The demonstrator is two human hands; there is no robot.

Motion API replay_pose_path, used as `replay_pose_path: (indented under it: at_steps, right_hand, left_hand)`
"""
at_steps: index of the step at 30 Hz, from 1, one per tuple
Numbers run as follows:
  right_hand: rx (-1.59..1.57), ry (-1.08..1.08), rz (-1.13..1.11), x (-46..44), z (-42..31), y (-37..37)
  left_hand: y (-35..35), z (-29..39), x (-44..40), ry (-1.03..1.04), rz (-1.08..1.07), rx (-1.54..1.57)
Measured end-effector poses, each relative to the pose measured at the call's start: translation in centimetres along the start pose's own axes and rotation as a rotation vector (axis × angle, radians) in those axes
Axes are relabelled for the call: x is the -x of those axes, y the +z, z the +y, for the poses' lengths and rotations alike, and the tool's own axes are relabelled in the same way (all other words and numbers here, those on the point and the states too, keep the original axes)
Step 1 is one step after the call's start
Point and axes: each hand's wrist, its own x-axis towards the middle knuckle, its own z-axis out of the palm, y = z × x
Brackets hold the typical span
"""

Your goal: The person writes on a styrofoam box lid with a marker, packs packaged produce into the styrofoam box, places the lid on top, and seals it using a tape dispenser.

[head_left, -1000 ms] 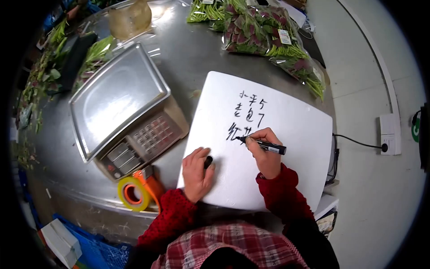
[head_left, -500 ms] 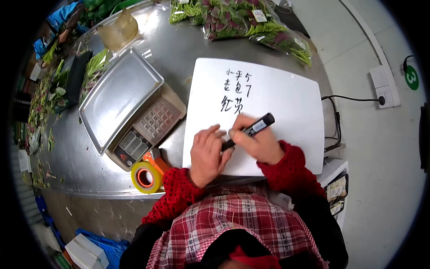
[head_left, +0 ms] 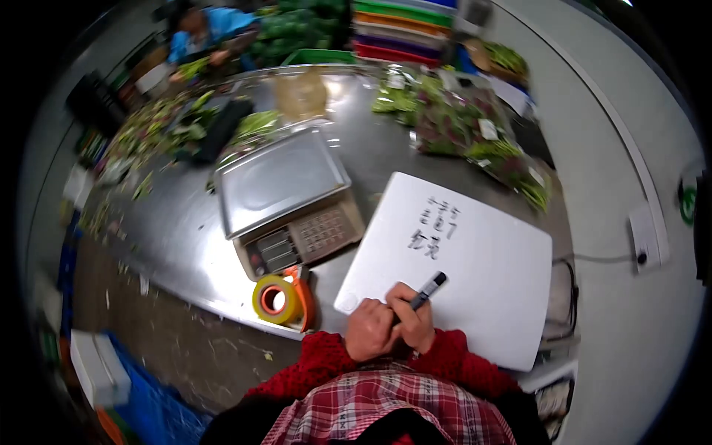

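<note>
Over the lower left part of a white board [head_left: 489,289], my two hands meet close to my body. My right hand [head_left: 415,320] is closed around a black marker [head_left: 429,289], whose upper end points up and to the right. The marker's lower end is hidden between the hands. Touching it from the left, my left hand [head_left: 368,331] has its fingers curled in; what they hold, if anything, cannot be seen. Several handwritten black characters [head_left: 436,226] stand on the upper part of the board.
Left of the board are a digital scale [head_left: 285,185] with a metal tray and an orange tape dispenser [head_left: 280,298]. Bagged leafy greens [head_left: 460,122] lie at the back. Loose leaves [head_left: 148,137] cover the far left, near a person in blue [head_left: 222,26].
My view has turned up and left, showing stacked crates and more of the co-worker. My hands have drawn down toward my body and closed together around the marker's lower end.
</note>
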Motion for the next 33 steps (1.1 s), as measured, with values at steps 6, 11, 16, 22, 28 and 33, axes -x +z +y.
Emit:
replay_pose_path:
  at_steps: [6,11,16,22,28,33]
  right_hand:
    - [-0.176,0.234,0.035,3.6,-0.1,-4.2]
    - [-0.204,0.223,0.576,6.0,0.4,-21.1]
    - [1.047,0.355,0.996,13.5,3.5,-38.6]
    - [1.153,0.758,0.737,14.7,4.3,-34.8]
    - [0.642,0.966,0.617,16.2,3.4,-36.2]
    - [0.675,0.842,0.601,17.5,4.4,-38.0]
  left_hand:
    - [0.4,1.9,-0.5,-0.032,-0.187,-0.090]
    - [-3.5,-3.4,3.1,-0.190,-0.148,-0.491]
    - [-8.2,-10.3,11.8,-0.152,-0.325,-0.764]
    - [-8.6,-11.0,11.6,-0.182,-0.230,-0.783]
    - [-9.0,-8.9,9.4,-0.961,-0.280,-0.584]
    - [-8.8,-8.9,9.8,-0.911,-0.203,-0.665]
